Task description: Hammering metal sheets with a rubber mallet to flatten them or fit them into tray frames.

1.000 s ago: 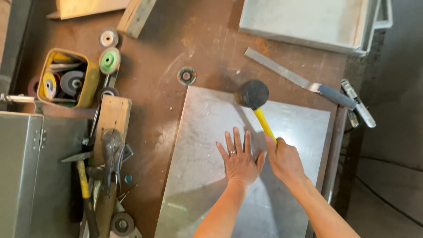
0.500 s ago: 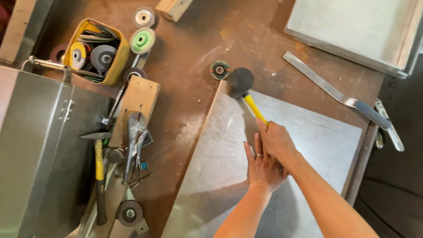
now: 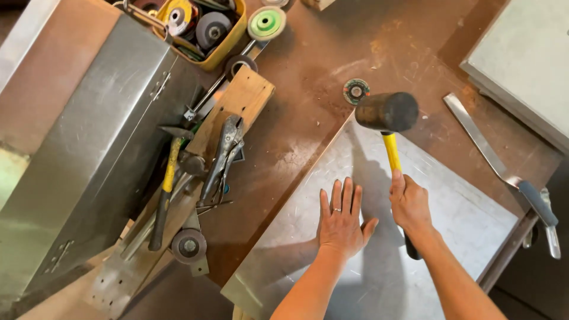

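Sheet metal panel (image 3: pixel 450 237) lies flat on the brown bench (image 3: pixel 296 136), turned diagonal to it. Its far corner sits just beside a small grinding disc (image 3: pixel 356 90). Left long edge has bare bench alongside, open up to the wooden block (image 3: pixel 237 106). Right edge runs close to the bench edge; a long flat blade w/ blue handle (image 3: pixel 504 169) lies just beyond it. Near edge runs out of frame.

Left hand (image 3: pixel 342 222): fingers spread wide, palm flat on the panel, nothing gripped. Right hand (image 3: pixel 410 204): closed tight round the yellow handle of a black-headed mallet (image 3: pixel 386 111), grip low on the handle, black butt end sticking out behind the wrist. Mallet head is over the panel's far corner; can't tell if touching or raised. Hands near each other, not touching.

Clutter on the left: locking pliers (image 3: pixel 222 157) on the block, a hammer w/ yellow handle (image 3: pixel 166 184), a steel box (image 3: pixel 89 148), a yellow tray (image 3: pixel 204 29) of discs, a green disc (image 3: pixel 266 22). Grey tray (image 3: pixel 521 65) top right, well apart from the panel.
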